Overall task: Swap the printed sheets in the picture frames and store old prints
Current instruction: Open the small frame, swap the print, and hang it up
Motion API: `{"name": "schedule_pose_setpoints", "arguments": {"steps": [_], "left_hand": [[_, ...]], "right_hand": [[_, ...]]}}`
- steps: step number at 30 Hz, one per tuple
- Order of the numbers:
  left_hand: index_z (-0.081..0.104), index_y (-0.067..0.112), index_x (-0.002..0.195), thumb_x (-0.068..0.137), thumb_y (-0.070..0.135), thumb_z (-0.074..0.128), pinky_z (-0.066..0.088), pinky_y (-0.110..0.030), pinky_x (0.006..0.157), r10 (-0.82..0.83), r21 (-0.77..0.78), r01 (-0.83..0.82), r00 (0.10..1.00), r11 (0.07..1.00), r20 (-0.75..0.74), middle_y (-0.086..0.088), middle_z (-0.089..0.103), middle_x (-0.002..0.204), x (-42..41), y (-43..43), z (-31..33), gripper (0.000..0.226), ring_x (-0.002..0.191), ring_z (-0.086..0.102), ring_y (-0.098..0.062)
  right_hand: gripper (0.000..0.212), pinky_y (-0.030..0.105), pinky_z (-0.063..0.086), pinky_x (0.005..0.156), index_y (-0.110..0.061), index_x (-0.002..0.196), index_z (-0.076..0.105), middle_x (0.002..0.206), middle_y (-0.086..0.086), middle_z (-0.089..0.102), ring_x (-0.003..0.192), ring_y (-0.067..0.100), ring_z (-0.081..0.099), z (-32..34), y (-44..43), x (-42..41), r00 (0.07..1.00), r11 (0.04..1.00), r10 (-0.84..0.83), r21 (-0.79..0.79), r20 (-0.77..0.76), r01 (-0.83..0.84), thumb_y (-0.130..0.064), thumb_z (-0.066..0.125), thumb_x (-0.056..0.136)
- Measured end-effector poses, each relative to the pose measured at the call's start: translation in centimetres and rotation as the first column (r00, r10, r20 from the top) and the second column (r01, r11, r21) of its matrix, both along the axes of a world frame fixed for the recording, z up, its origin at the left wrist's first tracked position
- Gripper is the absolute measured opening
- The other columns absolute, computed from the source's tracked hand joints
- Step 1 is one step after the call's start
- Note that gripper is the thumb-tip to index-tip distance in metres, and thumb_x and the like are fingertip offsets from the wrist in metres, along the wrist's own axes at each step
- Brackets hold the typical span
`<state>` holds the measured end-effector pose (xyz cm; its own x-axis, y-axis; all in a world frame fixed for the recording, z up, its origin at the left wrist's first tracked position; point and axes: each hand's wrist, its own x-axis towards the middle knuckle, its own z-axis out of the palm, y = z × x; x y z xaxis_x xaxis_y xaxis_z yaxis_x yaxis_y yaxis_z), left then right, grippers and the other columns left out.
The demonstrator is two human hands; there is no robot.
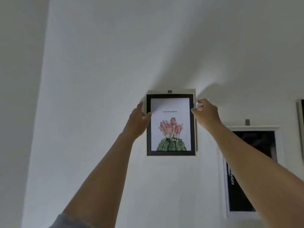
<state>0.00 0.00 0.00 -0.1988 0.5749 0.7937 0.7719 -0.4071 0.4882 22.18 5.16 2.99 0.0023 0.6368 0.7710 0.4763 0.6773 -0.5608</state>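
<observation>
A black picture frame [171, 95] hangs on the white wall from a small grey hook [169, 91]. Inside it is a printed sheet [170, 125] with a flowering cactus and a small size label. My left hand [138, 123] grips the frame's left edge near the top, thumb on the front and fingers behind. My right hand [206, 113] is at the upper right edge, thumb tip touching the front; whether its fingers hold the frame's side is unclear.
A white-framed dark print [250, 170] with the word "SIMPLICITY" hangs lower right, partly behind my right forearm, on its own hook [247, 122]. A third frame's edge [301, 127] shows at the far right. A wall corner [39, 96] runs down the left.
</observation>
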Motion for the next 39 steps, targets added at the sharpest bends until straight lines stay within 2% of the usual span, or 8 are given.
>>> {"name": "schedule_pose_setpoints", "arguments": {"steps": [4,9,21,24,28,32,35,39], "left_hand": [[0.014,0.022,0.148,0.095,0.022,0.044,0.043,-0.038,0.095,-0.037,0.023,0.037,0.999,0.999,0.016,-0.012,0.053,0.119,0.7,1.6,-1.6,0.060,0.107,0.052,-0.026],[0.015,0.021,0.148,0.094,0.007,0.041,0.036,-0.018,0.061,-0.065,0.089,0.060,0.996,0.994,0.053,0.003,0.045,0.076,1.3,2.8,-1.9,0.062,0.067,0.043,-0.008],[0.019,0.027,0.146,0.095,0.008,0.044,0.042,-0.009,0.061,-0.256,0.175,0.221,0.943,0.960,0.214,0.004,0.049,0.079,3.2,-0.8,-2.8,0.060,0.069,0.046,-0.009],[0.021,0.032,0.145,0.096,0.009,0.042,0.045,-0.020,0.069,-0.354,0.185,0.311,0.888,0.932,0.294,0.003,0.053,0.084,4.4,-1.7,-6.5,0.059,0.072,0.049,-0.012],[0.023,0.040,0.143,0.097,0.010,0.040,0.041,-0.041,0.105,-0.423,0.135,0.415,0.759,0.900,0.495,0.005,0.046,0.141,6.9,-2.1,-15.9,0.058,0.121,0.051,-0.016],[0.026,0.042,0.141,0.097,0.005,0.040,0.039,-0.050,0.105,-0.333,0.005,0.449,0.657,0.894,0.676,-0.005,0.046,0.141,10.3,-4.6,-26.5,0.059,0.122,0.051,-0.027],[0.030,0.040,0.138,0.096,0.001,0.039,0.039,-0.053,0.103,-0.272,-0.062,0.479,0.596,0.875,0.756,-0.015,0.049,0.136,13.7,-7.4,-32.4,0.058,0.119,0.052,-0.034],[0.031,0.038,0.139,0.096,0.000,0.038,0.042,-0.048,0.101,-0.164,-0.186,0.476,0.601,0.859,0.782,-0.020,0.051,0.132,19.6,-10.7,-38.7,0.057,0.117,0.053,-0.038]], "right_hand": [[0.037,0.025,0.039,0.077,-0.009,0.125,0.047,0.112,0.016,0.058,0.101,0.027,0.054,-1.8,1.8,-1.1,0.998,0.997,-0.012,0.070,-0.055,0.015,-0.005,0.050,0.088],[0.041,0.026,0.038,0.069,-0.013,0.126,0.047,0.096,0.011,0.055,0.085,0.025,0.049,-3.2,3.8,-1.8,0.986,0.994,0.043,0.107,-0.159,-0.026,0.000,0.045,0.087],[0.049,0.024,0.040,0.091,-0.020,0.139,0.039,0.119,0.012,0.054,0.102,0.020,0.051,-2.9,-0.8,0.8,0.976,0.983,0.119,0.157,-0.182,-0.091,-0.006,0.047,0.093],[0.050,0.020,0.037,0.095,-0.022,0.140,0.038,0.129,0.005,0.052,0.109,0.013,0.049,-7.2,-2.5,2.1,0.960,0.981,0.183,0.108,-0.211,-0.163,-0.008,0.049,0.094],[0.049,0.013,0.035,0.100,-0.017,0.139,0.038,0.132,-0.003,0.050,0.114,0.002,0.049,-16.2,-4.3,4.1,0.931,0.964,0.262,0.016,-0.252,-0.267,-0.007,0.051,0.093],[0.050,0.029,0.029,0.113,-0.021,0.139,0.037,0.140,-0.010,0.040,0.134,0.010,0.037,-26.7,-6.3,7.7,0.906,0.909,0.301,-0.198,-0.296,-0.367,-0.011,0.052,0.093],[0.051,0.017,0.034,0.103,-0.031,0.140,0.031,0.142,0.002,0.046,0.128,0.013,0.045,-33.9,-8.5,11.3,0.909,0.858,0.291,-0.340,-0.297,-0.386,-0.021,0.050,0.094],[0.052,0.021,0.028,0.108,-0.026,0.143,0.027,0.143,-0.015,0.034,0.122,-0.015,0.038,-41.6,-11.8,17.1,0.875,0.782,0.273,-0.438,-0.399,-0.443,-0.017,0.046,0.095]]}}
